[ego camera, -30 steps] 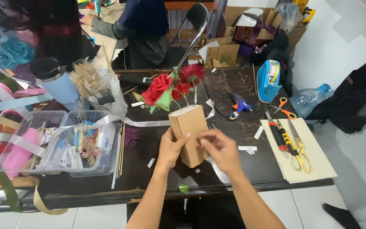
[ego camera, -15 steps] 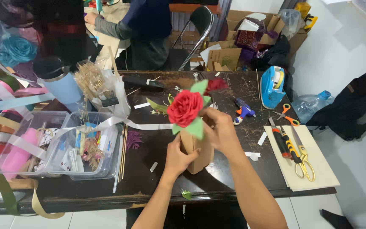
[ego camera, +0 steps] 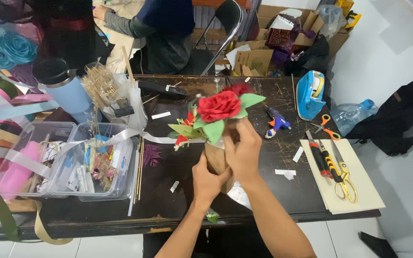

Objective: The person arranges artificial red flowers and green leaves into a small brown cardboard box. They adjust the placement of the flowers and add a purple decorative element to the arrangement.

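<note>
Cardboard box (ego camera: 216,160) of red paper flowers (ego camera: 219,106) now tilts toward the camera, lifted off the worktop (ego camera: 273,191), left hand (ego camera: 208,179) and right hand (ego camera: 243,152) both clamped around it.

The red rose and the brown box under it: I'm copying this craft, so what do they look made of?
The red rose looks artificial, likely fabric or felt: matte petals and flat, stiff green leaves. The brown box looks like plain kraft cardboard, matte with straight folded edges. Left hand and right hand both grip it.

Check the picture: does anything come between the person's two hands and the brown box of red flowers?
Nothing visible does. The left hand and right hand both grip the brown box directly, beneath the red flowers.
</note>
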